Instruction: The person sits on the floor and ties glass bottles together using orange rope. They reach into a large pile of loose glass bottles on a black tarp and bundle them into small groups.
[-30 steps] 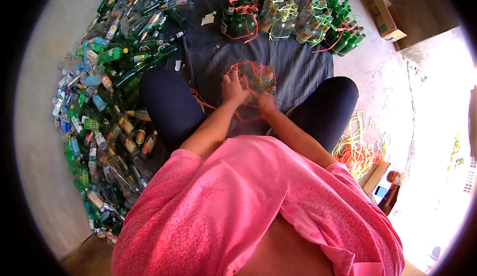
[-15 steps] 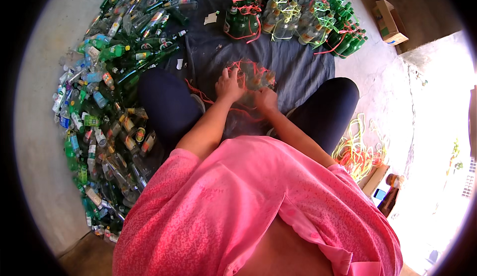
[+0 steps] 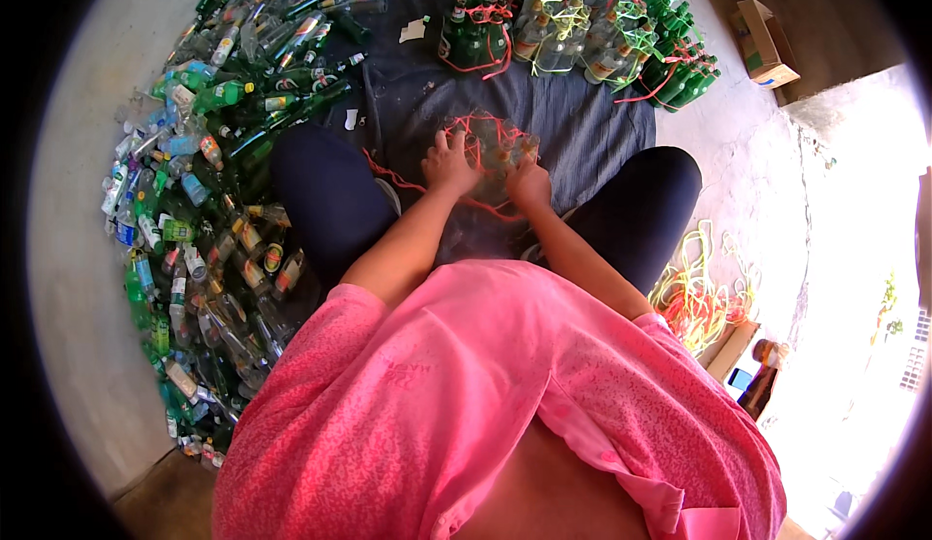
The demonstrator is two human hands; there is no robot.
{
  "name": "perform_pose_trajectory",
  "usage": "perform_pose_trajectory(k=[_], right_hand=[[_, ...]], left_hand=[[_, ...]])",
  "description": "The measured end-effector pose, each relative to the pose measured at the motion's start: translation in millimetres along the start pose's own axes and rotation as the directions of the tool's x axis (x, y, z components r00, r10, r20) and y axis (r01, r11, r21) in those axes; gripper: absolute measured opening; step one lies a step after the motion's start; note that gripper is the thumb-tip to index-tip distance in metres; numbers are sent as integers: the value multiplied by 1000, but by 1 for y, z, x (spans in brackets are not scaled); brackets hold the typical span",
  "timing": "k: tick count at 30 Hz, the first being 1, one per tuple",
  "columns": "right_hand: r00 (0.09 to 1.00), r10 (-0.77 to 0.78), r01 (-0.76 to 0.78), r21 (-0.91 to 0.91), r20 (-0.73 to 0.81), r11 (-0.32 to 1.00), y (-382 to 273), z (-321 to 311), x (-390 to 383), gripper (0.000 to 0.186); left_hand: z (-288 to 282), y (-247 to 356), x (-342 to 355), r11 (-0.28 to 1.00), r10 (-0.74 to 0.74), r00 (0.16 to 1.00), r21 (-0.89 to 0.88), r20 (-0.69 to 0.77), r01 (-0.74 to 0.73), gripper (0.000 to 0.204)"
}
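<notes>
Between my bent knees, a bundle of clear bottles (image 3: 500, 151) laced with red cord (image 3: 408, 181) stands on the dark cloth (image 3: 592, 113). My left hand (image 3: 449, 166) has its fingers curled on the bundle's left side, among the cord. At the right side, my right hand (image 3: 528, 183) is closed on the bundle near a bottle top. The fingertips of both hands are partly hidden or small. Loose cord trails to the left and across the front of the bottles.
A large heap of loose bottles (image 3: 214, 249) fills the left. Tied groups of green bottles (image 3: 466, 35) and clear bottles (image 3: 551, 45) stand beyond the bundle. Cardboard box (image 3: 765, 45) at upper right. Tangled yellow and red cords (image 3: 704, 292) lie beside my right knee.
My left hand has shifted a little left on the bundle. My right hand has moved slightly up and right, toward the bottle tops at the bundle's right side.
</notes>
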State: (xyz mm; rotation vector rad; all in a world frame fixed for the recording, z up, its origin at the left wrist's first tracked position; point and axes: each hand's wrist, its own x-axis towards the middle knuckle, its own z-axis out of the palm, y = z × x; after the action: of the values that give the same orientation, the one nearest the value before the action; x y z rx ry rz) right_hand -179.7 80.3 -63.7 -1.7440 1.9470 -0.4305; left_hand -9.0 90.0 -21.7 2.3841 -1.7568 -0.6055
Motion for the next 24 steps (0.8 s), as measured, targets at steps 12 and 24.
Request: perform_pose_trajectory(k=[12, 24], right_hand=[[995, -1, 22, -205, 104, 979, -14, -18, -10, 29], [993, 39, -38, -14, 109, 999, 3, 1, -15, 28]], left_hand=[[30, 9, -31, 970, 112, 988, -202, -109, -132, 39], [74, 1, -11, 242, -82, 642, -609, 762, 755, 64]])
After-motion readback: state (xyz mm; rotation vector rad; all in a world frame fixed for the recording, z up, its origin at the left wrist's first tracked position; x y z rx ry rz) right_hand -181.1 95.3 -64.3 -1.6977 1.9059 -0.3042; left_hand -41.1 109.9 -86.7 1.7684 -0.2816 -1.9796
